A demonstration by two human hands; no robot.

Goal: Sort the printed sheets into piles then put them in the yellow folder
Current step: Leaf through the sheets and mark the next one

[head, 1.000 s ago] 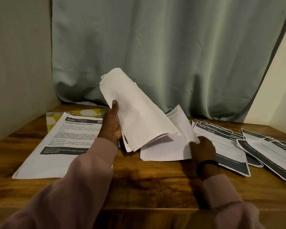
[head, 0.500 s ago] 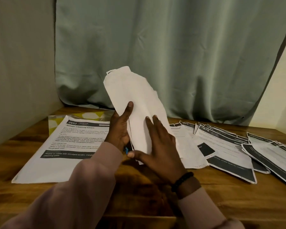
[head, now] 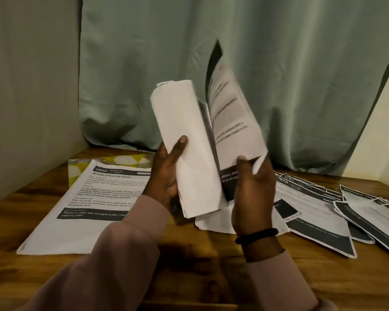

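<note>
White paper bundle (head: 186, 153) at frame centre: left hand (head: 166, 176) gripping it upright, thumb across it. Right hand (head: 252, 187) now pinching one printed sheet (head: 231, 113), peeling it rightward; earlier it was pressing flat. Lower left, a sheet (head: 94, 198) is reading "2652 Screen Cleaning Check", overlapping the yellow folder (head: 121, 160).

A wooden table (head: 189, 261) carries a sheet (head: 88, 209) headed "Screen Cleaning Check", apparently overlapping a yellow folder (head: 119, 161) at back left, and fanned dark-banded sheets (head: 323, 218) at right.
</note>
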